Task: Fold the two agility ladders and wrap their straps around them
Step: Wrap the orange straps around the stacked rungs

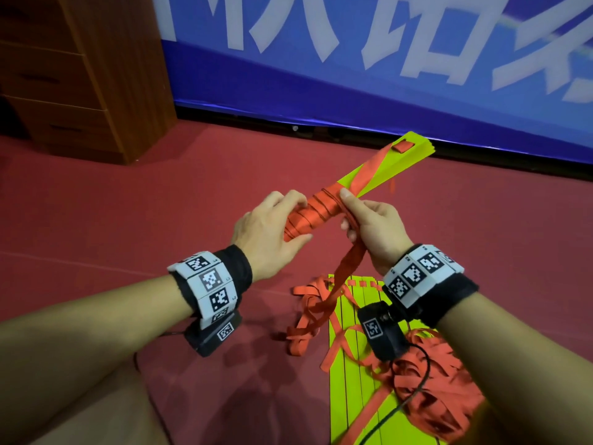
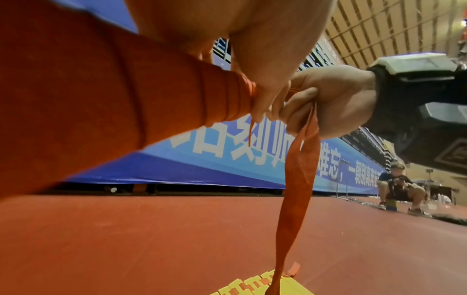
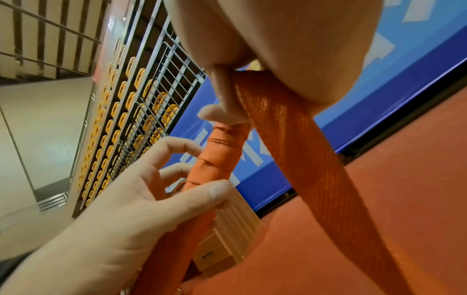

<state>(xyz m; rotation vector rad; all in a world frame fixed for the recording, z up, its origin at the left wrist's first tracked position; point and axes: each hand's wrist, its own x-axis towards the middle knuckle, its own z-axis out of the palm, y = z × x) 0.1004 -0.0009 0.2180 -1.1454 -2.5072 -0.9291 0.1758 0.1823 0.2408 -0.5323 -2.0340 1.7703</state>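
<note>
Head view: our left hand (image 1: 272, 232) grips the strap-wound folded ladder (image 1: 324, 207). Our right hand (image 1: 372, 226) pinches its loose orange strap (image 1: 348, 268) above the second ladder (image 1: 356, 374).

Left hand (image 1: 266, 232) curled in a grip, right hand (image 1: 372, 229) pinching, both forearms raised

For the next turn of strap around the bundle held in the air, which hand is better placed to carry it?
Right. The right hand already pinches the loose orange strap where it leaves the wrapped bundle, with slack trailing to the floor. The left hand grips the bundle's wrapped end, so it likely has to keep steadying it.
</note>
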